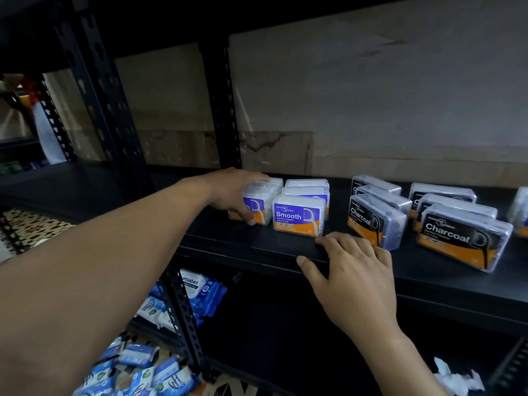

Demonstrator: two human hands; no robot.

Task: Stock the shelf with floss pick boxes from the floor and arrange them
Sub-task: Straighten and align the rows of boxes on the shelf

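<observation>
Two hands working at black shelf (285,247). Right hand (354,275) lying flat on shelf front lip, fingers loosely spread, thumb out over edge, index tip just touching front Smooth box (298,215) corner; gripping nothing. Farther back, left hand (234,192) wrapping over leftmost Smooth box (261,201), fingers curled over top, thumb pressing front label. Charcoal boxes (377,218) standing in rows to right, apart from Smooth group.

A shop stockroom, black metal shelf (285,250) with rows of floss pick boxes (298,214), wet-wipe packs (200,290) at 7 o'clock, bare wall (371,95) behind
</observation>
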